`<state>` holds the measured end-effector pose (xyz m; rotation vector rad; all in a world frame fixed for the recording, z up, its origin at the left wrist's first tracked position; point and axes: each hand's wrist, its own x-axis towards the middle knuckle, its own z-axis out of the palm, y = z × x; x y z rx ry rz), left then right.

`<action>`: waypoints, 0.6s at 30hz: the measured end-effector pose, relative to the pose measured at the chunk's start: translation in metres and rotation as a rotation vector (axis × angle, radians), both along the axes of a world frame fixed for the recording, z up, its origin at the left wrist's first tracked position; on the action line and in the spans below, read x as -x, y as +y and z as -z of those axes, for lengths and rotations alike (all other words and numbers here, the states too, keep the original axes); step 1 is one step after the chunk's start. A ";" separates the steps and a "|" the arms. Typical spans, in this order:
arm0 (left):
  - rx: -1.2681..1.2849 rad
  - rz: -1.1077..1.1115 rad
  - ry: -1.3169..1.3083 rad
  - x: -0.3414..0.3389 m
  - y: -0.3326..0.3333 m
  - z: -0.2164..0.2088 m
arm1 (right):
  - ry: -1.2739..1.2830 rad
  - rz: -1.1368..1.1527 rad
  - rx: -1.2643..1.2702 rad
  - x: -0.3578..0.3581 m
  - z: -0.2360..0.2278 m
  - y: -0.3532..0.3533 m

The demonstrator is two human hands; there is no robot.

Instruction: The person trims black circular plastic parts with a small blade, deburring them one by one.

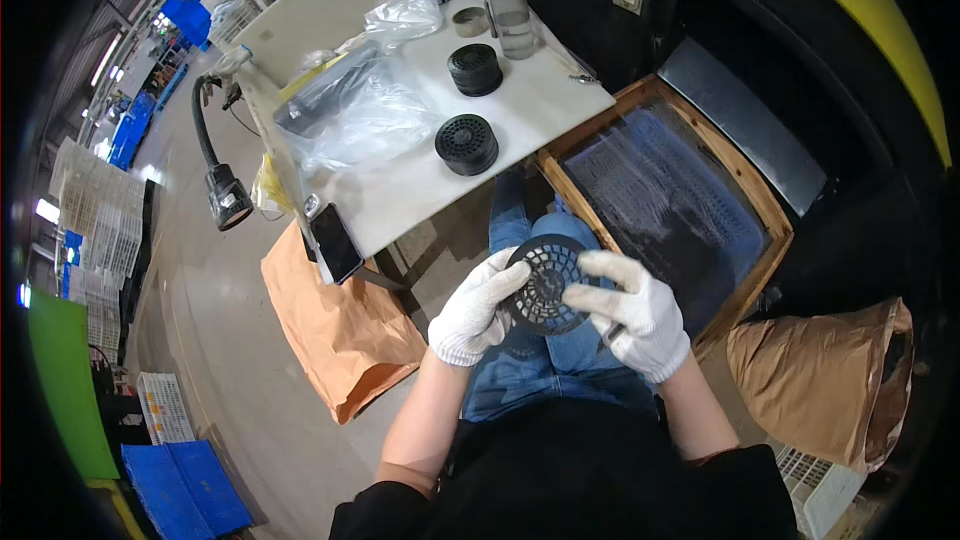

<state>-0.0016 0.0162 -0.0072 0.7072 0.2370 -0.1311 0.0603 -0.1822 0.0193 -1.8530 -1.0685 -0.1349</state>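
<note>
Over denim jeans [515, 370], the knit-gloved left hand [478, 308] pinches a round black disc [548, 287] pierced by ringed openings; the right hand [638, 318] has fingers parted over its rim, contact unclear.

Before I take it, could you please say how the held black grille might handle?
The black grille is probably stiff, looking flat while gripped at its rim. Its many openings suggest lightness, but its thin ribs might snap if pushed.

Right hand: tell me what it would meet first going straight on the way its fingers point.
The right hand would meet the black slotted disc first. Its fingertips overlap the disc in this view, but whether they already touch is unclear.
</note>
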 end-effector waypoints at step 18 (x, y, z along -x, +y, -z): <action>-0.112 -0.202 0.023 0.003 -0.019 -0.022 | 0.297 0.213 -0.109 -0.032 -0.005 0.018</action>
